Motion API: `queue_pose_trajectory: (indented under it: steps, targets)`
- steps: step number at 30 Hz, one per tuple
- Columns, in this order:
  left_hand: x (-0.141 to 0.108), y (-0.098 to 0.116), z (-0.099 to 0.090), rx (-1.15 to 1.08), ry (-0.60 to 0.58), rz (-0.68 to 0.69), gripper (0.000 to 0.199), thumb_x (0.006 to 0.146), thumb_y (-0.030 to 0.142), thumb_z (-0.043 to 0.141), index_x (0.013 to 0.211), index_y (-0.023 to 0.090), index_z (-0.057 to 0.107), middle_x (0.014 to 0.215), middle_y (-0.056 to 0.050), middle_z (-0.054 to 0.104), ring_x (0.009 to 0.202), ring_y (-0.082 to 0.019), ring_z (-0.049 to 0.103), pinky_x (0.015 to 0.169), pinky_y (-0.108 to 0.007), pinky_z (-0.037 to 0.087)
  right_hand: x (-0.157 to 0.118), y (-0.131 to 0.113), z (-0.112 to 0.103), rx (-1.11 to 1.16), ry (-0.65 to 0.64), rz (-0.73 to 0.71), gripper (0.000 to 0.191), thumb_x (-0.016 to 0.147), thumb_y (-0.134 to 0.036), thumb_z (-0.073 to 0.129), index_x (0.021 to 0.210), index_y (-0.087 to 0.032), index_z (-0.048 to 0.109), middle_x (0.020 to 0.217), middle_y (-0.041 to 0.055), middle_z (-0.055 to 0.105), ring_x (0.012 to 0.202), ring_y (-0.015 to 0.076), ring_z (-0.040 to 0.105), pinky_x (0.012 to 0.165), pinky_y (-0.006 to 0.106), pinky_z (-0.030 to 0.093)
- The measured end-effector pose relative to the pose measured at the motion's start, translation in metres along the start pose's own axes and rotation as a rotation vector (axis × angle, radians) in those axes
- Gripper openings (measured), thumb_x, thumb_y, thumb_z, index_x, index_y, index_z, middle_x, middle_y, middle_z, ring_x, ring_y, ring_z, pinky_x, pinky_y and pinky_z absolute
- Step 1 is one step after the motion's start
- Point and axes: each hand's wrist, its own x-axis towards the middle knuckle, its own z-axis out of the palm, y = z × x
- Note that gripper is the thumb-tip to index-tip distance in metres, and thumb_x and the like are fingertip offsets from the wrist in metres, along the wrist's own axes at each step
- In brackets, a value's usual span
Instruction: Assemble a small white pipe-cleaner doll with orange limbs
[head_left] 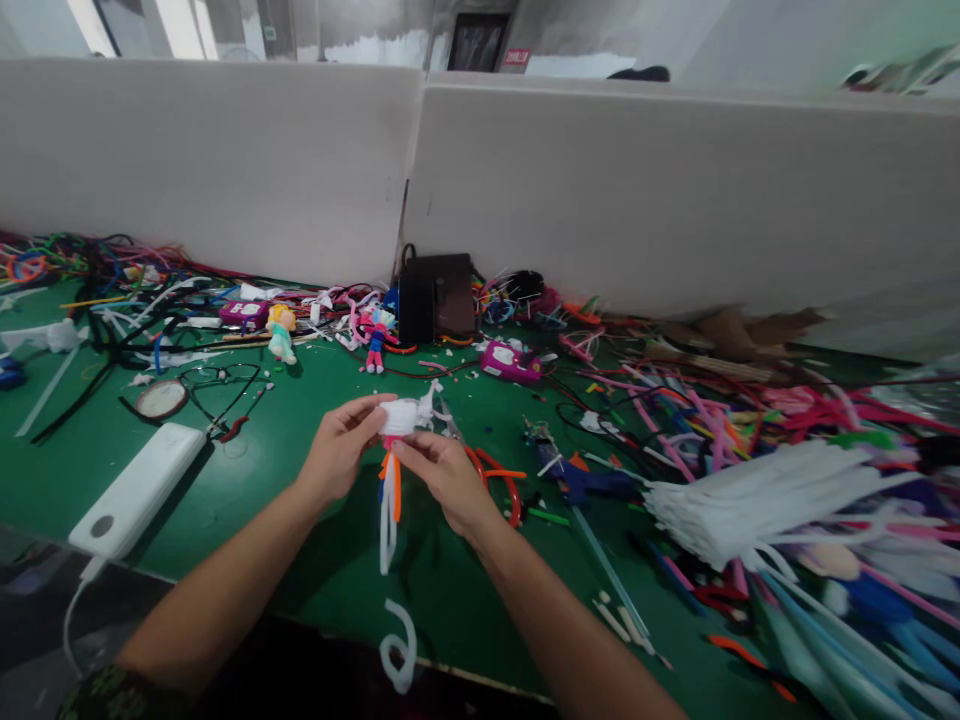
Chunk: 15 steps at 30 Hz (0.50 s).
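Along the green workbench (232, 480), below white partition panels (600, 190) (loose pipe cleaners (697, 420) everywhere), left hand (341, 448) and right hand (442, 480) both pinch a white pipe-cleaner figure (397, 418) just above the surface.

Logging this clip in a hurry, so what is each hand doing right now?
Left hand: closed, pinching the white pipe-cleaner bundle.
Right hand: closed, pinching the same bundle from below.
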Motion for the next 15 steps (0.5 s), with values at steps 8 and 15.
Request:
queue_pose_trajectory:
  steps: [8, 15]
  targets:
    - [0.0009, 0.0001, -0.0057, 0.125, -0.023, 0.032, 0.034, 0.064, 0.040, 0.075, 0.089, 0.016, 0.074, 0.086, -0.007, 0.073, 0.078, -0.017, 0.064, 0.071, -0.026, 0.050, -0.0014, -0.0053, -0.0033, -0.364, 0.056, -0.079, 0.021, 0.072, -0.036, 0.063, 0.068, -0.016, 0.069, 0.065, 0.0001, 0.065, 0.064, 0.0147, 0.056, 0.062, 0.026, 0.043]
    - [0.0037, 0.0003, -0.0046, -0.005, -0.024, -0.050, 0.038, 0.058, 0.039, 0.080, 0.088, 0.017, 0.074, 0.082, -0.006, 0.071, 0.071, -0.013, 0.061, 0.064, -0.023, 0.048, -0.0001, -0.0058, -0.0050, -0.411, 0.067, -0.105, 0.020, 0.073, -0.034, 0.062, 0.073, -0.016, 0.070, 0.071, 0.0022, 0.069, 0.067, 0.0162, 0.058, 0.063, 0.027, 0.045]
